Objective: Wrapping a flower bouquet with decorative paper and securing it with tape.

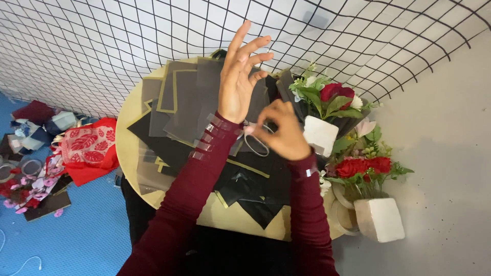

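Over the round table [128, 148], right hand [284, 134] pinches a clear tape roll [255, 142] just above the black wrapping sheets [245, 184]. Left hand [240, 76] is raised, fingers spread, holding nothing. Tape strips [209, 134] sit on the left sleeve. Judgement: pull tape taut, avoid folding.

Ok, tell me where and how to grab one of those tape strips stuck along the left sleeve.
Pinch a clear tape strip by its free end at the sleeve's edge, probably coming from the right, where the right hand with the tape roll already sits. The strips lie flat across the raised left hand's forearm, so peel sideways.
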